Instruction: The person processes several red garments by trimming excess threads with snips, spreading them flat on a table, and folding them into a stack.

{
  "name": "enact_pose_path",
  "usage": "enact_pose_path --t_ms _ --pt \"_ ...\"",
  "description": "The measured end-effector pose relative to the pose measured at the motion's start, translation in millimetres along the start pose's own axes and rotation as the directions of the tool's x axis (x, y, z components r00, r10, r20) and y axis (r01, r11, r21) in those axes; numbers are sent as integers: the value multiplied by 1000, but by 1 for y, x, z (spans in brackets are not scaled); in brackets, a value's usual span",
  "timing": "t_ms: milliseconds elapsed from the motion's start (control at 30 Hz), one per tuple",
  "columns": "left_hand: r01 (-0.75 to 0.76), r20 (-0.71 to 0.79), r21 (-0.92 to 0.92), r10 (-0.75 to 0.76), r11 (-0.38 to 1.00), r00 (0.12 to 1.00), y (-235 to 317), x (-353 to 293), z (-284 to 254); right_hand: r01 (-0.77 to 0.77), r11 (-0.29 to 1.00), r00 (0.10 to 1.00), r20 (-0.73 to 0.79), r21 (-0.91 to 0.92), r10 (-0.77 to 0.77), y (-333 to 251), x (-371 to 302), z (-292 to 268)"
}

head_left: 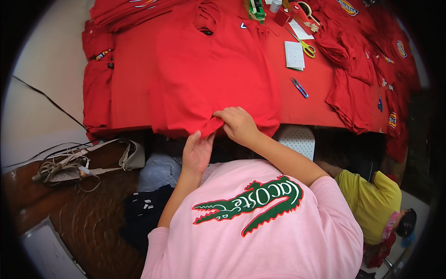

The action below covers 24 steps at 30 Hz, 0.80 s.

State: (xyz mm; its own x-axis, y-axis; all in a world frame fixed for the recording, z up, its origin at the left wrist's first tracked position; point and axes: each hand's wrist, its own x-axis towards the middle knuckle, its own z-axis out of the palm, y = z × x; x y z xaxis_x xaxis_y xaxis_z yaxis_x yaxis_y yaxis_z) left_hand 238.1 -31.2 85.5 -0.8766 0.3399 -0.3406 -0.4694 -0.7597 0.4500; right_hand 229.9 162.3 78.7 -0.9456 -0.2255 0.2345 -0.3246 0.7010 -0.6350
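The left hand [197,154] and right hand [239,125] both pinch the near edge of one red shirt [213,69], spread over one table [304,109]; rightward, going farther, lie one blue snipper [300,88], one booklet [294,56], one yellow pair of scissors [308,49].

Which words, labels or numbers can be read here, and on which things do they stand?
Wording is located here, not copied.
Pink shirt: large white lettering on a green crocodile patch, readable.
Red garments at the right: patch lettering, too small to read surely.
White folded paper: faint marks, too small to read.
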Motion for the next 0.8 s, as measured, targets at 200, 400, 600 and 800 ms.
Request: enact_pose_path --t_ms 200,400,600,800 --pt "95 -133 -167 -118 981 984 -12 92 3 140 970 985 -132 200 -115 -12 4 -11" --pt "119 -172 -41 -124 992 977 6 170 11 93 986 980 162 137 -115 14 14 -44" --pt "263 -176 60 -249 963 952 25 179 25 -295 899 663 -608 325 437 173 131 -118" --pt "218 -159 120 -198 969 967 34 186 15 -582 807 459 -776 104 432 375 182 -166"
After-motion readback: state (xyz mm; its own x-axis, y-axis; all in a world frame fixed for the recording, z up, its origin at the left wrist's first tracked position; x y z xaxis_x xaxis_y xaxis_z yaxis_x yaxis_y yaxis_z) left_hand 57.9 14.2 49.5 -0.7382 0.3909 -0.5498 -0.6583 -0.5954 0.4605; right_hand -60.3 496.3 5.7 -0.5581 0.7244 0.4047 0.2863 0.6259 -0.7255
